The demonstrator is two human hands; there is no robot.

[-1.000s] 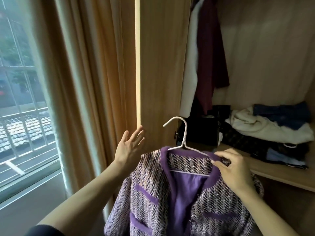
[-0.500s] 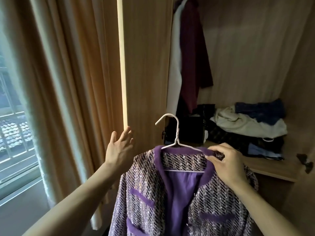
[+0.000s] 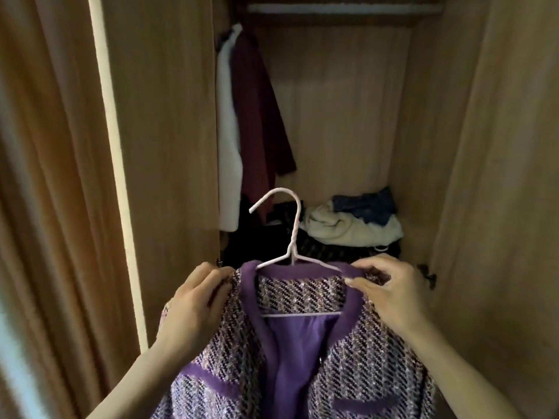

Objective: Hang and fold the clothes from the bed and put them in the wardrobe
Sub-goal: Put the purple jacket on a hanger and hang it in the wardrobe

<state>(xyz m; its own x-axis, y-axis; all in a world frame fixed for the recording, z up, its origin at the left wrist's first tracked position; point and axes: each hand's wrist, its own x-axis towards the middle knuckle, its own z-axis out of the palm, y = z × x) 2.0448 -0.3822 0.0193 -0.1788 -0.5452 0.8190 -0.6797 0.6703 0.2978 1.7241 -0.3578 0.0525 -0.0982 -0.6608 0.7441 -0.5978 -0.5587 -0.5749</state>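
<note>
Open light-wood wardrobe (image 3: 341, 122) fills the view beyond the fingertips, a pale hanging rail (image 3: 344, 9) across its top, well above both hands. Tan pleated curtain (image 3: 51, 176) runs down the far left, outboard of the left hand.

Purple tweed jacket with solid purple trim and lining (image 3: 302, 358) hangs in front of the wardrobe opening, between and below both hands (not yet on the rail). It sits on a white wire hanger (image 3: 292, 240), hook pointing up and left, above the fingertips.

Inside, up and beyond the left fingers: a dark maroon garment (image 3: 260, 122) hanging beside a white garment (image 3: 228, 146), both at the left wall. Beyond the right fingers: a pile of folded clothes, cream and blue on top of dark ones (image 3: 354, 225).

Left hand (image 3: 193, 306): fingers curled over the jacket's left shoulder, gripping the tweed.
Right hand (image 3: 390, 291): thumb and forefinger pinching the purple collar trim at the right shoulder, other fingers curled behind.

Small dark hinge (image 3: 427, 275) on the wall just right of the right hand.
</note>
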